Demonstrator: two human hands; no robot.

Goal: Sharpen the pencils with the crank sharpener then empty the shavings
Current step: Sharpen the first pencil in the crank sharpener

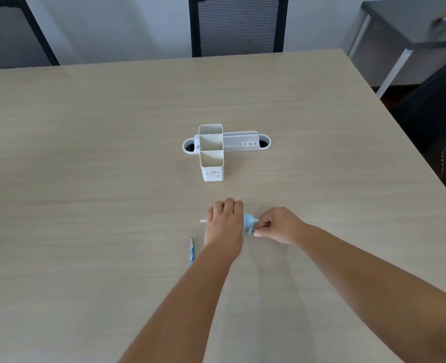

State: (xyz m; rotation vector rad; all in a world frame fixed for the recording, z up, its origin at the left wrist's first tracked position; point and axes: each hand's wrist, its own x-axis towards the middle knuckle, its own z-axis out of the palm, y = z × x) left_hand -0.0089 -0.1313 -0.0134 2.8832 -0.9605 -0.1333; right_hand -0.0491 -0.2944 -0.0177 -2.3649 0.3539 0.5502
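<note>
Wide wooden table (85,153). White three-cell pen holder (211,153) standing at centre. Left hand (224,224) clamped over light-blue crank sharpener (248,224) (body mostly hidden), near front. Right hand (277,226) pinching crank handle. Blue pencil (191,251) lying just left of left wrist.
</note>
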